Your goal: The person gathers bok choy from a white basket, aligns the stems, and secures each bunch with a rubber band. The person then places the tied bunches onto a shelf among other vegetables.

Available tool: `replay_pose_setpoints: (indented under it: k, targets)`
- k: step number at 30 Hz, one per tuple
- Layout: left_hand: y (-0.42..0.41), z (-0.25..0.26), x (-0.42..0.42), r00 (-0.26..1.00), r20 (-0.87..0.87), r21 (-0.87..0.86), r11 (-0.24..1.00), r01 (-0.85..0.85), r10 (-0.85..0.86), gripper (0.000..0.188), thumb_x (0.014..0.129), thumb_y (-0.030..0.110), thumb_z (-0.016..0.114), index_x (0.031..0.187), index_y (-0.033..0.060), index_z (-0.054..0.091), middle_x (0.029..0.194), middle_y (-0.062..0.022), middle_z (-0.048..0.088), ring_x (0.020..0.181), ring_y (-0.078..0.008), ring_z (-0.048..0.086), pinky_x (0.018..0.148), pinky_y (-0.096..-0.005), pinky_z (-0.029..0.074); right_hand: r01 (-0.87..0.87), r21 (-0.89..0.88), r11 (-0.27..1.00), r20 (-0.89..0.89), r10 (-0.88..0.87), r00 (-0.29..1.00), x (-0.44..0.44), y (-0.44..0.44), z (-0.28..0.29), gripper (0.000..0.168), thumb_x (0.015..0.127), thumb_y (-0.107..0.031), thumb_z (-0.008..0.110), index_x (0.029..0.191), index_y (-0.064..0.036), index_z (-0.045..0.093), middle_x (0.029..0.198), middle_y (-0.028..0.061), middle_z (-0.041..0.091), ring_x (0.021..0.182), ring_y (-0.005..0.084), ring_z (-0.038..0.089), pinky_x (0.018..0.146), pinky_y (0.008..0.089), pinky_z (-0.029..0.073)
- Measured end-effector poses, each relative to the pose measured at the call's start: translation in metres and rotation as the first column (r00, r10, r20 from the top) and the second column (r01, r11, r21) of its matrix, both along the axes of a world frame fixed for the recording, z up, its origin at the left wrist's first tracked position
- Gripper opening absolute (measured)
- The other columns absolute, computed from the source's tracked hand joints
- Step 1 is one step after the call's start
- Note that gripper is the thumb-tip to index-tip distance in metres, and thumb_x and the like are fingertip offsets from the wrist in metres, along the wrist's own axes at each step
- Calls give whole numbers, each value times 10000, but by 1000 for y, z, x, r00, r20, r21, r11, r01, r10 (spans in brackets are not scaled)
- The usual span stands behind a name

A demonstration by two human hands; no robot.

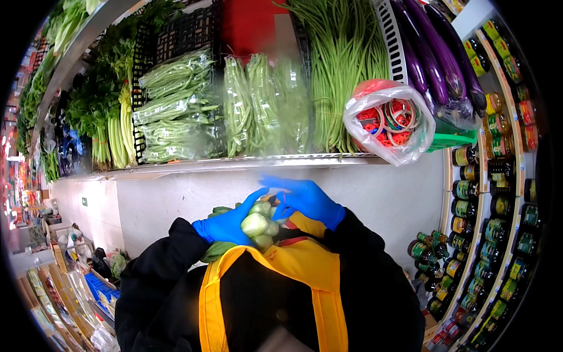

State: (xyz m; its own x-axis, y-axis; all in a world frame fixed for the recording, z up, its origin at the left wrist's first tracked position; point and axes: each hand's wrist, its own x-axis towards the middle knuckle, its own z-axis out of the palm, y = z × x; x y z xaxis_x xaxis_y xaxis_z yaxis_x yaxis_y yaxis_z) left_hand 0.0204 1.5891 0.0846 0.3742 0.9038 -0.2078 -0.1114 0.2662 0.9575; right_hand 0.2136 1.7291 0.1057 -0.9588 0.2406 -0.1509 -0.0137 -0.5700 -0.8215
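My blue-gloved left hand point(229, 225) is wrapped around a bunch of bok choy point(255, 223). Its pale green bases face up and to the right, and its dark leaves stick out on the left, behind the hand. Close to the bases, my blue-gloved right hand point(303, 200) has its fingers spread and slightly blurred. A thin reddish line, perhaps a rubber band, crosses those fingers; whether they grip it is unclear. Both hands are in front of my yellow apron point(303, 259), below the edge of the vegetable shelf point(246, 163).
On the shelf are bagged green beans point(176, 105), loose yardstick beans point(347, 66), celery point(116, 141) and eggplants point(433, 53). A plastic bag point(409, 147) holding red ties and tape rings overhangs the front edge. Bottle shelves point(481, 211) stand at right, with bottles point(422, 251) beside them.
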Motion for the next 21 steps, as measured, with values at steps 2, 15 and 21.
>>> replay_pose_setpoints:
  k: [2, 15, 21]
  targets:
    - [26, 55, -1, 959, -236, -73, 987, 146, -160, 1051, 608, 93, 780, 1387, 114, 75, 1302, -150, 328, 1178, -250, 394, 1016, -345, 287, -16, 182, 983, 135, -9, 991, 13, 1, -5, 600, 838, -134, 560, 1354, -37, 269, 1322, 122, 387, 1173, 206, 418, 949, 305, 366]
    - [0, 4, -15, 976, -184, -174, 974, -147, 115, 1009, 654, 151, 771, 1391, 119, 83, 1290, -151, 357, 1212, -247, 352, 1019, -357, 284, -52, 507, 861, 181, -47, 982, -2, -39, 51, 773, 753, -144, 638, 1367, 8, 194, 1365, 183, 314, 1243, 257, 346, 1021, 324, 282]
    - [2, -5, -27, 979, -204, -121, 993, -7, -18, 1079, 637, 148, 787, 1398, 126, 23, 1317, -149, 322, 1227, -254, 335, 1029, -367, 267, -130, 516, 847, 350, -70, 934, -8, -37, 15, 742, 730, -120, 631, 1343, 30, 240, 1310, 200, 381, 1202, 244, 398, 994, 313, 312]
